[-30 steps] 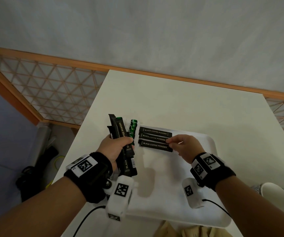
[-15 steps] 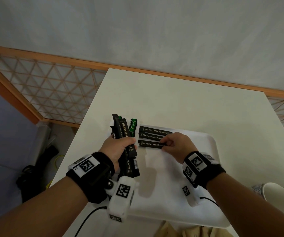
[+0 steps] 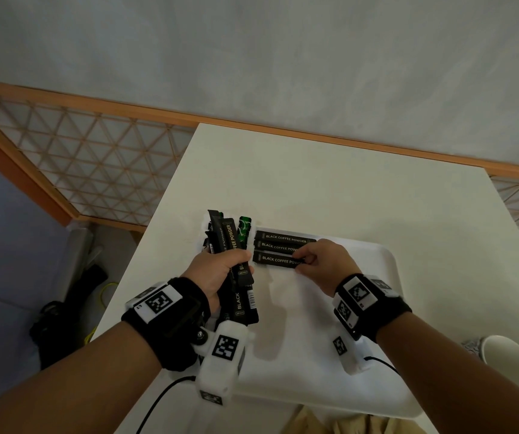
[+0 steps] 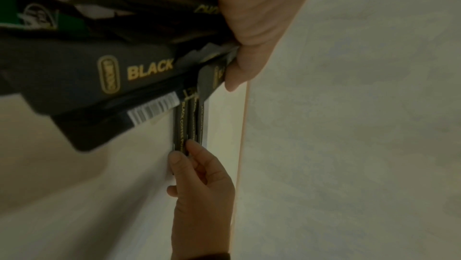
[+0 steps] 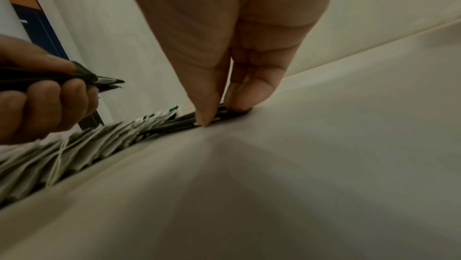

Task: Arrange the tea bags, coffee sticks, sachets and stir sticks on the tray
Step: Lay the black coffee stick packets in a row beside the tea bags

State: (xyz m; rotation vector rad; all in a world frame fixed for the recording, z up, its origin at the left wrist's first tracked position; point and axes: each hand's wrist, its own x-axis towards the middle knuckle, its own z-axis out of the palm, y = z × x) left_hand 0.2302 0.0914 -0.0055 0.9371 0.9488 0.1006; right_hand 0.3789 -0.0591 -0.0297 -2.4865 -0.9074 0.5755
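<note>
Since a second ago the right hand (image 3: 323, 266) has slid leftward along the nearest coffee stick (image 3: 275, 260), and its thumb and fingers (image 5: 204, 114) now pinch that stick's right end against the white tray (image 3: 377, 308). Three black sticks marked BLACK COFFEE POWDER lie side by side in a row at the tray's far left corner, the pinched one nearest the person and set slightly apart from the other two (image 3: 278, 241). The left hand (image 3: 217, 274) has barely shifted: it is clenched around a bundle of coffee sticks (image 3: 228, 242), held upright over the tray's left edge, with a green sachet (image 3: 244, 230) showing at the bundle's right side. In the right wrist view, pale tea bags (image 5: 75, 150) with strings lie overlapping in a line along the tray's left side. The tray sits on the pale desk (image 3: 314, 183), and white cups (image 3: 511, 364) stand at the lower right.
</note>
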